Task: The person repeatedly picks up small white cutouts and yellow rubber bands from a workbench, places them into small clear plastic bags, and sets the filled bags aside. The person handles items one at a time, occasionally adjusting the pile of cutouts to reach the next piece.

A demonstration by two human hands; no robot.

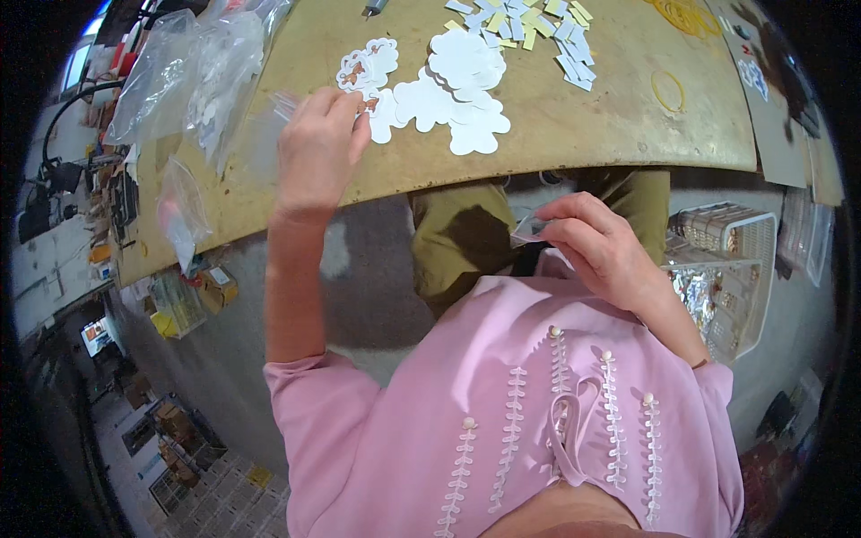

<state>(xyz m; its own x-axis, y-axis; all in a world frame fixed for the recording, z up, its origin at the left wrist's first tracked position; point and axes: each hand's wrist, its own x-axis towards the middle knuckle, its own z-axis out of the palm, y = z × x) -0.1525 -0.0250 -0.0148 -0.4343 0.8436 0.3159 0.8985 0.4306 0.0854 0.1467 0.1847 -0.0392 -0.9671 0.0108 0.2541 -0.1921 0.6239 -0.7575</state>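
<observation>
My left hand (316, 148) is over the table's near left part, its fingers bent together at a white scalloped card (378, 125) with a brown print, which they seem to pinch. Just beyond lies another printed scalloped card (381, 56). To the right, plain white scalloped cards (462, 99) overlap in a loose heap. Above my lap, my right hand (599, 247) pinches a small clear plastic bag (527, 230) between thumb and fingers; most of the bag is hidden behind the fingers.
Small white and yellow paper pieces (529, 31) lie scattered at the far side. A yellow rubber band (667, 91) is on the right, with more bundled (686, 15) behind. Large plastic bags (193, 76) cover the left end. A white basket (753, 269) stands right of my legs.
</observation>
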